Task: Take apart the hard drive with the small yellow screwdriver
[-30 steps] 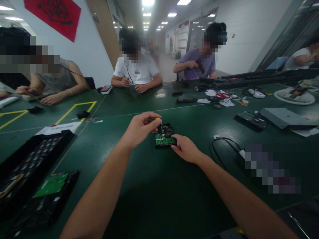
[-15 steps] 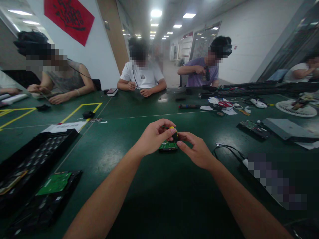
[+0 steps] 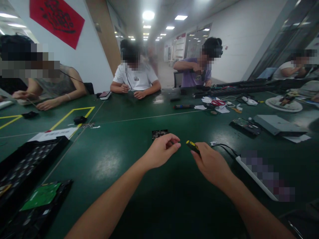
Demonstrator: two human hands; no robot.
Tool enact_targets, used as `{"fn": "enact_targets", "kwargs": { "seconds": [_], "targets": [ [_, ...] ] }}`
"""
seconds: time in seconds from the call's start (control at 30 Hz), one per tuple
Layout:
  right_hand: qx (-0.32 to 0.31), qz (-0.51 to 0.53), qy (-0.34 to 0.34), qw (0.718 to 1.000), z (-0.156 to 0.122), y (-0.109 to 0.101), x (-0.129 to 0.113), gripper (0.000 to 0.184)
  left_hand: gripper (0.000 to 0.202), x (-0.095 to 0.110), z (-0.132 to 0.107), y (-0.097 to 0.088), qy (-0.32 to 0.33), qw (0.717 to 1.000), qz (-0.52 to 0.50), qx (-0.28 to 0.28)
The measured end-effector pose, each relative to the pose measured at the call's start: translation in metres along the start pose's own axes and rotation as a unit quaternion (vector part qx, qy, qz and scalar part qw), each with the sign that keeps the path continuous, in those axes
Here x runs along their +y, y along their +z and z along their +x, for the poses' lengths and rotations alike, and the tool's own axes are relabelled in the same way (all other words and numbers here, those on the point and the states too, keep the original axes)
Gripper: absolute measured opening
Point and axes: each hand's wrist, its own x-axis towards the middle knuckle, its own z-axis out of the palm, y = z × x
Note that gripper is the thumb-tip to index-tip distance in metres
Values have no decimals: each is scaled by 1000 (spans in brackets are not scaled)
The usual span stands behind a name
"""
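Observation:
In the middle of the table lies a small dark circuit-board unit (image 3: 159,133), its near part hidden behind my left hand. My left hand (image 3: 163,149) is just over its near edge, fingers curled and thumb slightly apart from them. Nothing shows between its fingertips. To the right, my right hand (image 3: 211,162) is closed around a screwdriver with a yellow and black handle (image 3: 192,146). The handle's end points toward my left hand, and its shaft is not visible.
At left are a long black tray (image 3: 37,159) and a black unit with a green board (image 3: 41,196). A grey metal box (image 3: 279,124), another circuit-board unit (image 3: 245,127) and a white-edged device with a cable (image 3: 259,179) lie at right. Several people sit across the table.
My hands have come apart. The screwdriver, earlier upright between both hands over the green board, has moved right and tilted in my right hand. The view has shifted slightly.

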Motion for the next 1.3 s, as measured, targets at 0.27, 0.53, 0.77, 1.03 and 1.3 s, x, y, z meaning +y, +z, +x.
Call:
{"fn": "enact_targets", "kwargs": {
  "seconds": [0.27, 0.53, 0.77, 1.03, 1.3],
  "targets": [
    [121, -155, 199, 960, -64, -12, 81, 28, 31, -17, 7, 30, 40, 953, 299, 5],
    [107, -153, 203, 961, -83, 4, 119, 25, 43, -27, 19, 54, 38, 928, 371, -10],
    [159, -88, 218, 959, -87, 3, 113, 31, 49, -34, 35, 43, 20, 912, 410, -17],
    [123, -33, 244, 961, -99, 4, 99, 34, 33, -36, 96, 37, -23, 868, 487, -90],
    [98, 31, 264, 959, -109, 8, 94, 38, 26, -53, 135, 48, -70, 863, 487, -113]
  ]
}}
